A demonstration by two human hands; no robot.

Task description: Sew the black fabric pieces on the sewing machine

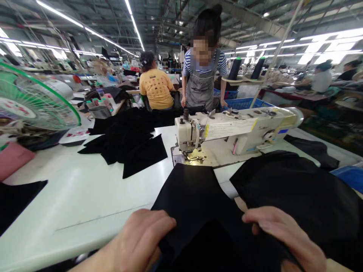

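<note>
A black fabric piece lies across the table's front edge, its far end close to the needle area of a white sewing machine. My left hand grips this piece along its left side, thumb and fingers closed on the cloth. On the opposite side, my right hand pinches the same piece by its right edge. The near part of the cloth sags in dark folds between both hands. Just right of it rests another black fabric stack, close to my right hand.
Several black cut pieces are heaped on the white table at left. A green fan stands far left. Behind the machine a person in a striped shirt stands; another in a yellow top sits. Blue crates are behind.
</note>
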